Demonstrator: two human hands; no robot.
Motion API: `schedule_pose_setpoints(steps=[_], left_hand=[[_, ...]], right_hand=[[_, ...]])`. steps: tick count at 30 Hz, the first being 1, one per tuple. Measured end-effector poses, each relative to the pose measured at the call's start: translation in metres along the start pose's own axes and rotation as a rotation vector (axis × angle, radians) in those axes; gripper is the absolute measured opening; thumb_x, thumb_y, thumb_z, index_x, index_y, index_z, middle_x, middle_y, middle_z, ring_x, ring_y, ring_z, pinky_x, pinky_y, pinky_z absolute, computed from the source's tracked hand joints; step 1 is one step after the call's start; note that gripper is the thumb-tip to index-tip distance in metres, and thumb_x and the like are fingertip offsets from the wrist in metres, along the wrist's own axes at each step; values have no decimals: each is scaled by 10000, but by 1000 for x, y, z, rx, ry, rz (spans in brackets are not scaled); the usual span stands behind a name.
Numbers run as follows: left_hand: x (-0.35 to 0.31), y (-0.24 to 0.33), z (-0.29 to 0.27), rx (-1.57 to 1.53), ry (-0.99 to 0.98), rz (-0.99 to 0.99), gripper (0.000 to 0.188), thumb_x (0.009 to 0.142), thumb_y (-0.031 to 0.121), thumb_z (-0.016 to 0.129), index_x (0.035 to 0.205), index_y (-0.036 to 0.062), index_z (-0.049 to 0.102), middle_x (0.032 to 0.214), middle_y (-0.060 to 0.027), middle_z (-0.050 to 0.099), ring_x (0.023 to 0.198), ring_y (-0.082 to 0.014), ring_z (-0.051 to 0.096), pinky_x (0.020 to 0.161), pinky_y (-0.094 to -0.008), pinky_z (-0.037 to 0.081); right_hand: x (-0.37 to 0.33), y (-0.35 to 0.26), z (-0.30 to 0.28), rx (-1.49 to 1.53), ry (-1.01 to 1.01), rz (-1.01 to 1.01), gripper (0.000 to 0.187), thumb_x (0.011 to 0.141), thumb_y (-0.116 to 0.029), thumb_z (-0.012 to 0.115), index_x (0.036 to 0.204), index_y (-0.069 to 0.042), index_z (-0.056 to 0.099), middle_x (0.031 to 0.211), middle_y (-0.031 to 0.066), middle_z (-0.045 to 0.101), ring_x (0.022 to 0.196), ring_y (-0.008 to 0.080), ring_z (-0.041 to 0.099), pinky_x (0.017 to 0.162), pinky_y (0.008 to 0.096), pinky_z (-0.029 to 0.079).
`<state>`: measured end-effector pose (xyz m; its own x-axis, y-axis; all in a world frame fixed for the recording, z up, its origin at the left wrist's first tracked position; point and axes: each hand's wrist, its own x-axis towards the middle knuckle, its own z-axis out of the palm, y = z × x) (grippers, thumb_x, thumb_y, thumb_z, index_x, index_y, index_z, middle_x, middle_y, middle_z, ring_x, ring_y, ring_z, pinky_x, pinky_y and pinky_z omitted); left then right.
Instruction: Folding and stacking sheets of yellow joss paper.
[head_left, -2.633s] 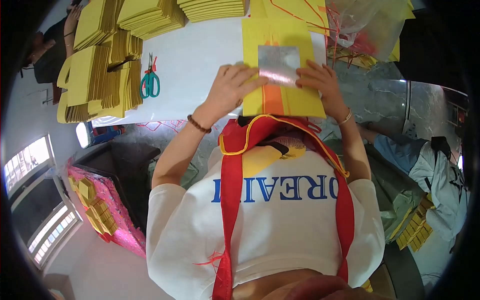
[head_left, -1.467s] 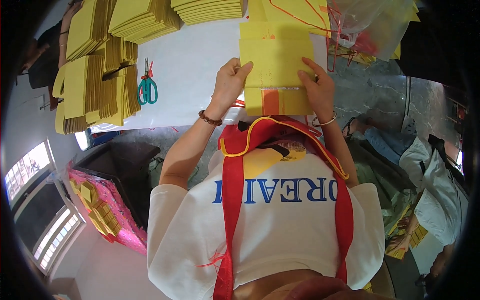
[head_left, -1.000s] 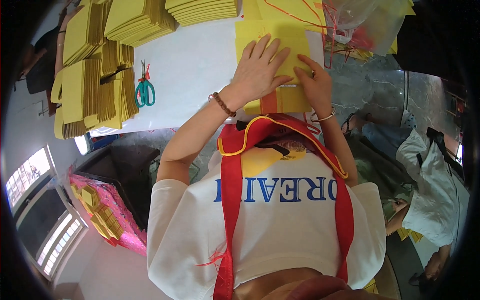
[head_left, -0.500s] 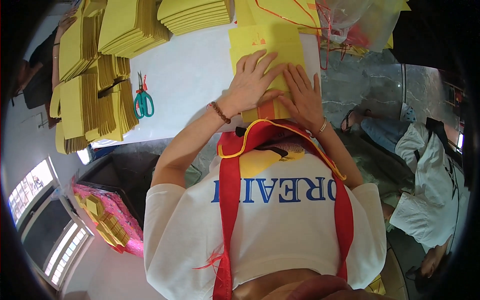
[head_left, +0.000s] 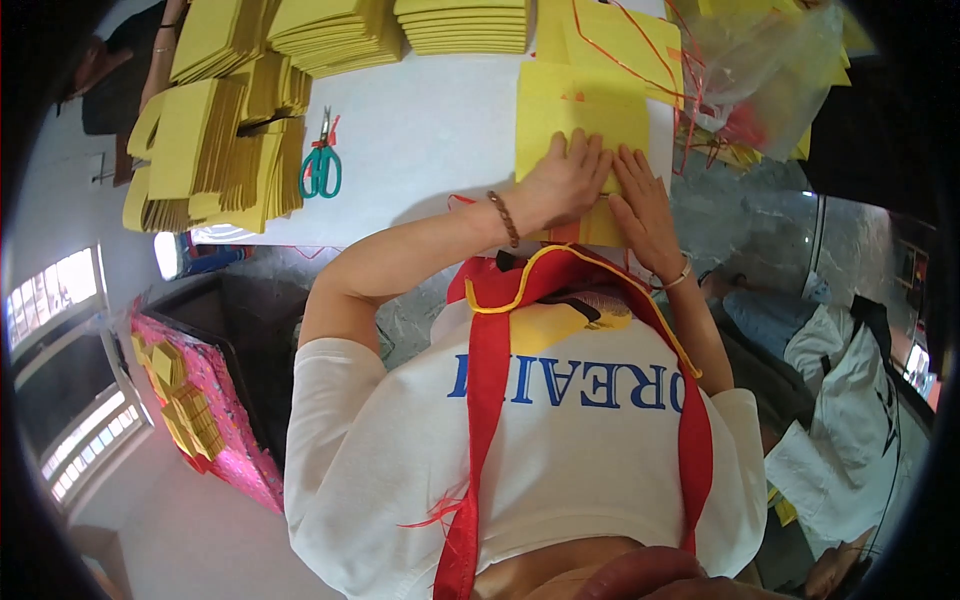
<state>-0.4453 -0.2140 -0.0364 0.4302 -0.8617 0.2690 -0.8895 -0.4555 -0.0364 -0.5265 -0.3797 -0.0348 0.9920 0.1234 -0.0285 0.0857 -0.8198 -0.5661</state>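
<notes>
Folded yellow paper lies on the white tabletop close in front of my chest, with an orange-red patch at its near end. My left hand presses on it, fingers stretched forward and slightly bent. Beside it, my right hand rests flat along the paper's right edge, fingers extended and thumb apart. Both palms cover part of the near fold. Left of the hands lie teal-handled scissors, blades pointing away from me.
Stacks of folded yellow paper fill the table's left and far sides. Red string crosses yellow sheets beyond my hands, beside a clear plastic bag. A dark bin stands below left. A person in white is at right; another person's arm shows far left.
The whole view has shifted, so the table appears further right. Both hands have slid slightly toward me along the paper, and my left fingers are closer together.
</notes>
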Motion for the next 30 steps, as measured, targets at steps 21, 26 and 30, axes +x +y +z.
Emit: schedule_pose_setpoints(steps=[21, 26, 30], left_hand=[[-31, -66, -43, -43, 297, -66, 454, 689, 131, 558, 1110, -27, 500, 1024, -192, 570, 930, -291, 564, 784, -356, 462], [-116, -141, -9, 66, 89, -278, 494, 753, 179, 578, 1210, 28, 464, 1124, -149, 549, 1052, -299, 518, 879, -370, 429], [-146, -148, 18, -13, -42, -228, 475, 810, 262, 561, 1229, 66, 454, 1210, -142, 490, 1125, -297, 453, 923, -382, 388]], right_hand=[[6, -17, -18, -63, 337, -244, 648, 819, -288, 579, 1361, -79, 290, 1428, 169, 235, 1306, 315, 262, 1047, 507, 151], [5, -13, -7, -97, 166, -158, 643, 829, -307, 569, 1369, -101, 287, 1447, 160, 191, 1329, 307, 213, 1042, 533, 131], [1, -10, -2, -153, 97, -123, 608, 823, -288, 579, 1356, -134, 331, 1447, 131, 215, 1335, 299, 204, 1039, 538, 140]])
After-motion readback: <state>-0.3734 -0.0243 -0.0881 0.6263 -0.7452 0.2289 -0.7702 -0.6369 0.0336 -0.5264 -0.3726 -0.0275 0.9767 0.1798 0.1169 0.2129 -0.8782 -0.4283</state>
